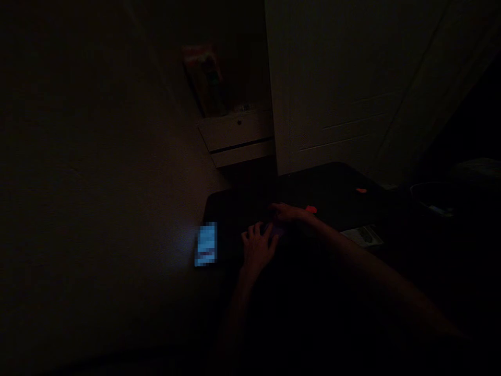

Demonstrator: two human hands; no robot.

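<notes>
The room is very dark, so detail is scarce. My left hand (258, 244) lies palm down over the dark table with its fingers spread, its thumb side close to a dim purple thing (277, 230). What kind of thing this is, I cannot make out. Across its far side reaches my right hand (288, 212), fingers bent over it and partly lost in shadow. Just behind the right wrist sits a small red piece (311, 209). A second small orange-red piece (361, 191) lies farther right on the table (329, 180).
A glowing screen (206, 244), blurred out, is at the left edge by the wall (129, 209). A printed sheet (364, 236) lies beyond my right forearm. Behind stand a pale door or panel (329, 94) and a small drawer unit (238, 136) with a red-topped box (203, 78).
</notes>
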